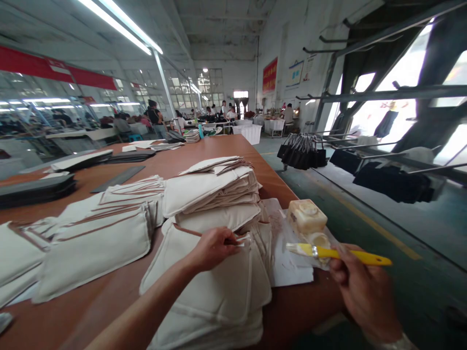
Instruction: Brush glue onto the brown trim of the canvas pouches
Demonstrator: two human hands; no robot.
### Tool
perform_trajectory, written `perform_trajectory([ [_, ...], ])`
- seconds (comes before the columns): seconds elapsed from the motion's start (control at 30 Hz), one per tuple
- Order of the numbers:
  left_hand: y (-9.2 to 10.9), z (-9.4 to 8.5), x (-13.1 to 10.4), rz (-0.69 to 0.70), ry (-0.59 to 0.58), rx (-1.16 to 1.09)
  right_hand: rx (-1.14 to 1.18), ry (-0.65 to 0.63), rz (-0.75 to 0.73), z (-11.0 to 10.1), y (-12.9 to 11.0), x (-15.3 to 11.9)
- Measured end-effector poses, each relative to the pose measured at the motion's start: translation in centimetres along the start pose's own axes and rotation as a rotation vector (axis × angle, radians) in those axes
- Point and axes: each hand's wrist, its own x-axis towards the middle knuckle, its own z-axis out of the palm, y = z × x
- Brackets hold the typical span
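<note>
My right hand (368, 291) is closed around the handle of a yellow paintbrush (330, 253), its bristles pointing left and whitish at the tip. The brush is held level above a small open round cup (318, 240) and a sheet of white paper (292, 274). My left hand (215, 248) pinches the upper edge of a cream fabric piece (219, 291) with stitched seams, on top of a pile. A small white bit shows at the fingertips; I cannot make out whether it is part of the fabric. A yellowish plastic container (307, 216) stands just beyond the brush.
A tall stack of cream pieces (211, 189) sits behind my left hand, and more pieces with brown edges (105, 243) lie to the left on the brown table (233, 146). Dark flat panels (36, 189) lie farther left. At right, a metal rack holds black bags (302, 153). People work in the background.
</note>
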Motion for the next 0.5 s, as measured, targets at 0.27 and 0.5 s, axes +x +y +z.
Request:
perform_trajectory([
  [0.27, 2.1, 0.1, -3.0, 0.008, 0.0, -0.292, 0.058, -0.225, -0.037, 7.5, 1.3, -3.5],
  [0.5, 2.6, 0.5, -4.3, 0.029, 0.092, -0.291, 0.011, -0.123, -0.112, 6.6, 0.0, -3.7],
])
